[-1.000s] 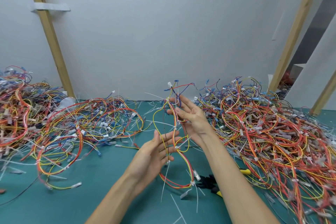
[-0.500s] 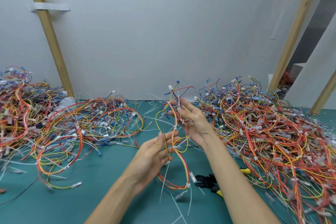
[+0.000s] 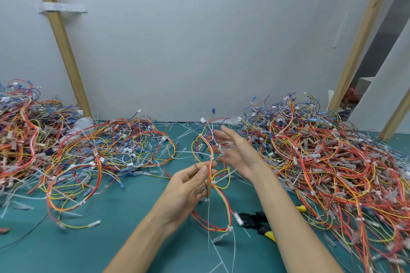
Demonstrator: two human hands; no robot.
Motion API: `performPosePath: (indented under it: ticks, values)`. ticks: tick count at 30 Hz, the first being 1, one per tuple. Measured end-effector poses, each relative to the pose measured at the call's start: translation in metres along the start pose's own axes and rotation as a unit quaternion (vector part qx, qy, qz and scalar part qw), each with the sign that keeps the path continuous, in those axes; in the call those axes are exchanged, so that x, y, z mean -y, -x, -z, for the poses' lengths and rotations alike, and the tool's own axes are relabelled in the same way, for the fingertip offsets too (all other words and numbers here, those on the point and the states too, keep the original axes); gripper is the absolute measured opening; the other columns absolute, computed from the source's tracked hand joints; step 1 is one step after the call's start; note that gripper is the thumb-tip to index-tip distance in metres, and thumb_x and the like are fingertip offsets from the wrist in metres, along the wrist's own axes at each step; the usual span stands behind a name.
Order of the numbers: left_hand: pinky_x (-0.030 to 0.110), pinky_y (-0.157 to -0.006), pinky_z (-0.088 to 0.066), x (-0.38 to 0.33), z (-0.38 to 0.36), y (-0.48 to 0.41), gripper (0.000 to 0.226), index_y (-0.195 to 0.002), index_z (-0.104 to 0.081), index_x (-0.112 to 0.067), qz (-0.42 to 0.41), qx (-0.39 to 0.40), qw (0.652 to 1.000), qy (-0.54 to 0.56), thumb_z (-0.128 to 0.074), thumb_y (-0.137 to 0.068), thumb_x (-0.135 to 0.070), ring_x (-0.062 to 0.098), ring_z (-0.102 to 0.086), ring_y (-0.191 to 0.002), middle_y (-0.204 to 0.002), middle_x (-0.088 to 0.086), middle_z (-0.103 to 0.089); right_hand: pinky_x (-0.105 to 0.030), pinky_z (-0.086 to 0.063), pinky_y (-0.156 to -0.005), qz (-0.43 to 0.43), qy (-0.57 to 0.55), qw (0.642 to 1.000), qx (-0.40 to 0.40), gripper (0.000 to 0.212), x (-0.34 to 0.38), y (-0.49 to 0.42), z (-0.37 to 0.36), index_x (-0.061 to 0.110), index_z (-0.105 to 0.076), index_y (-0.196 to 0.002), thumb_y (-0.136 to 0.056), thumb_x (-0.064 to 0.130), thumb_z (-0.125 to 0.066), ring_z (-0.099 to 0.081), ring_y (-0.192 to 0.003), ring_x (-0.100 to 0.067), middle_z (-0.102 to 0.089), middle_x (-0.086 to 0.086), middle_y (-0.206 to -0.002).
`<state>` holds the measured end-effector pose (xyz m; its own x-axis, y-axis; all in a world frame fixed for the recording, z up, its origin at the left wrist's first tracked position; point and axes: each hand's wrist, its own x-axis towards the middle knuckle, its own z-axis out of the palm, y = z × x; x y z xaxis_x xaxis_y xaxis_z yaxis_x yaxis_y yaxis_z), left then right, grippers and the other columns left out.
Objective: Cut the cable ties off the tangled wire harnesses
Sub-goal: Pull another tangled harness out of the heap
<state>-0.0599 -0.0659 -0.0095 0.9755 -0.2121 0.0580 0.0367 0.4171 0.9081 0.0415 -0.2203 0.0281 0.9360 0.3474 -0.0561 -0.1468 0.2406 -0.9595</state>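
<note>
**Harness raised for inspection, cutters lying idle.** A single wire harness of red, yellow and orange leads is held up over the green mat, just beyond and to the left of the black-and-yellow cutters, which lie untouched on the mat. The harness is pinched low down by the left hand, with thumb and fingertips closed on the strands. The right hand, further behind the cutters, is spread with straight fingers. The upper strands lie against it and nothing is gripped. Several white cable ties are seen uncut on the held loop, the lowest hanging just left of the cutters' nose.

The risks are judged to lie in the tangle itself. Under one light pinch, the bundle could slip and drop among the offcuts strewn on the near side of the cutters. Loose ends could be snagged by the large heap to the right of the cutters, or by the smaller heap well to their left. Once the cutters are taken up, insulation could be nicked if a blade is set against a tie drawn tight on thin leads. The tool is partly hidden under the right forearm and could be knocked.

No brand, label or legible writing can be made out. The strip of tape on the wooden post, far behind and left of the cutters, appears blank.
</note>
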Motion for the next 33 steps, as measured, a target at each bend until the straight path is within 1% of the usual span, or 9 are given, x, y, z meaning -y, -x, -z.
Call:
performPosePath:
  ticks: [2,7,13,16,18,22,24,27,33]
  values:
    - [0.019,-0.072,-0.049,-0.003,0.000,-0.001,0.030,-0.105,-0.071,-0.011,-0.001,-0.007,1.000,0.005,-0.064,-0.080,-0.026,0.010,-0.064,-0.076,-0.086,-0.003,-0.069,-0.028,-0.051,-0.064,-0.018,0.112,0.993,-0.041,0.049,0.007,0.002,0.001,0.015,-0.072,-0.110,-0.086,0.055,-0.058,-0.070,-0.083,-0.017,-0.072,0.004,-0.107]
    - [0.023,-0.073,-0.046,-0.011,-0.006,-0.011,0.029,-0.098,-0.072,-0.012,-0.007,-0.024,0.999,-0.041,-0.069,-0.076,-0.030,0.009,-0.063,-0.068,-0.078,-0.004,-0.067,-0.024,-0.052,-0.061,-0.032,0.406,0.909,-0.089,0.046,0.042,0.019,0.013,0.021,-0.068,-0.118,-0.100,0.053,-0.040,-0.065,-0.087,-0.012,-0.060,0.008,-0.118]
    - [0.018,-0.071,-0.047,-0.028,-0.017,-0.027,0.033,-0.094,-0.073,-0.017,-0.024,-0.060,0.990,-0.123,-0.073,-0.070,-0.040,0.002,-0.060,-0.074,-0.078,-0.010,-0.070,-0.022,-0.049,-0.047,-0.047,0.411,0.910,-0.003,0.052,0.078,0.054,0.008,0.012,-0.073,-0.100,-0.093,0.058,-0.051,-0.070,-0.063,-0.018,-0.073,-0.009,-0.090]
    - [0.020,-0.072,-0.046,-0.034,-0.020,-0.033,0.022,-0.094,-0.072,-0.016,-0.041,-0.074,0.980,-0.180,-0.073,-0.080,-0.033,-0.002,-0.061,-0.070,-0.075,-0.011,-0.071,-0.022,-0.049,-0.044,-0.045,0.440,0.897,-0.013,0.053,0.077,0.056,0.000,0.003,-0.070,-0.099,-0.090,0.054,-0.060,-0.072,-0.061,-0.022,-0.075,-0.012,-0.082]
    - [0.012,-0.061,-0.045,-0.035,-0.023,-0.037,0.021,-0.098,-0.070,-0.008,-0.060,-0.085,0.973,-0.208,-0.073,-0.085,-0.025,-0.001,-0.060,-0.064,-0.069,-0.009,-0.069,-0.021,-0.049,-0.044,-0.026,0.460,0.887,-0.039,0.052,0.075,0.053,-0.004,0.000,-0.070,-0.094,-0.090,0.052,-0.063,-0.073,-0.061,-0.023,-0.075,-0.011,-0.079]
    - [0.015,-0.059,-0.045,-0.038,-0.024,-0.040,0.011,-0.092,-0.068,-0.008,-0.090,-0.089,0.956,-0.266,-0.074,-0.085,-0.014,0.003,-0.059,-0.061,-0.074,0.004,-0.068,-0.022,-0.052,-0.046,-0.040,0.434,0.900,-0.008,0.054,0.069,0.049,-0.007,0.004,-0.073,-0.087,-0.084,0.058,-0.066,-0.074,-0.063,-0.025,-0.075,-0.007,-0.076]
    - [0.026,-0.065,-0.049,-0.037,-0.023,-0.042,0.008,-0.087,-0.068,-0.016,-0.105,-0.092,0.930,-0.340,-0.074,-0.084,-0.015,0.009,-0.060,-0.066,-0.077,0.005,-0.072,-0.024,-0.056,-0.050,-0.054,0.419,0.906,0.029,0.046,0.063,0.048,-0.009,0.006,-0.075,-0.088,-0.085,0.051,-0.069,-0.074,-0.066,-0.027,-0.074,-0.008,-0.083]
    - [0.027,-0.062,-0.049,-0.036,-0.022,-0.044,0.011,-0.086,-0.066,-0.022,-0.132,-0.107,0.882,-0.440,-0.072,-0.081,-0.014,0.009,-0.061,-0.060,-0.067,-0.009,-0.070,-0.024,-0.057,-0.055,-0.061,0.389,0.917,0.073,0.037,0.056,0.043,-0.007,0.002,-0.075,-0.093,-0.091,0.038,-0.067,-0.074,-0.068,-0.026,-0.072,-0.013,-0.085]
    - [0.017,-0.066,-0.047,-0.035,-0.011,-0.042,0.026,-0.102,-0.066,-0.022,-0.172,-0.065,0.884,-0.430,-0.079,-0.079,-0.022,0.002,-0.056,-0.063,-0.077,-0.012,-0.061,-0.021,-0.055,-0.052,-0.054,0.312,0.948,0.043,0.015,0.045,0.032,-0.001,0.005,-0.073,-0.091,-0.093,0.018,-0.065,-0.070,-0.060,-0.017,-0.072,-0.004,-0.074]
